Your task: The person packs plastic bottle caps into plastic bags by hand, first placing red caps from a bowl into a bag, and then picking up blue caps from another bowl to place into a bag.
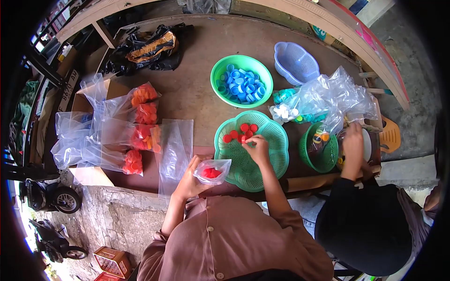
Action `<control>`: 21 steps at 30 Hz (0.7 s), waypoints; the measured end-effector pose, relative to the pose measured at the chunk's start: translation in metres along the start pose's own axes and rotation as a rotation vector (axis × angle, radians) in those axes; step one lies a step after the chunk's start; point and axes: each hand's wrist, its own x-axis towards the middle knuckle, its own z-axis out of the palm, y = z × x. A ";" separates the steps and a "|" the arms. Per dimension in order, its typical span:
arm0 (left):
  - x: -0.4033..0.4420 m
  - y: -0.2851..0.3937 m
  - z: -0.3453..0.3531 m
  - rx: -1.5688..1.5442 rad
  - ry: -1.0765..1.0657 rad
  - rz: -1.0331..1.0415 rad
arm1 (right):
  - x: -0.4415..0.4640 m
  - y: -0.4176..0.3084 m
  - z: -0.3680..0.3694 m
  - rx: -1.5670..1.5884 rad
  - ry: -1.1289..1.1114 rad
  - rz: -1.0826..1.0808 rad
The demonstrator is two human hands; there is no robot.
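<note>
My left hand (187,181) is closed around a clear plastic bag (224,167), its mouth spread and red caps (211,173) inside. Over a green scalloped basket (274,164), my right hand (258,150) pinches a red bottle cap (243,139) between thumb and fingers. Several loose red caps (228,138) lie in the far left part of this basket. Flat clear bags (176,150) rest on the table just left of my left hand.
Filled bags of red and orange caps (143,112) lie at left. Behind the basket stands a green bowl (214,70) of blue caps; a purple basket (295,63) sits farther right. A co-worker's hand (354,147) is near a small green basket (307,157). Black plastic (122,54) lies back left.
</note>
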 end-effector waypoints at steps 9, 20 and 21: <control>0.000 -0.001 0.003 0.006 -0.011 -0.016 | -0.002 -0.135 -0.075 0.398 -0.292 -0.212; -0.004 -0.003 0.001 0.015 0.015 -0.021 | 0.018 -0.057 -0.018 0.147 -0.030 0.054; -0.004 -0.003 0.001 0.014 0.015 -0.020 | 0.017 -0.039 -0.016 0.027 -0.031 0.116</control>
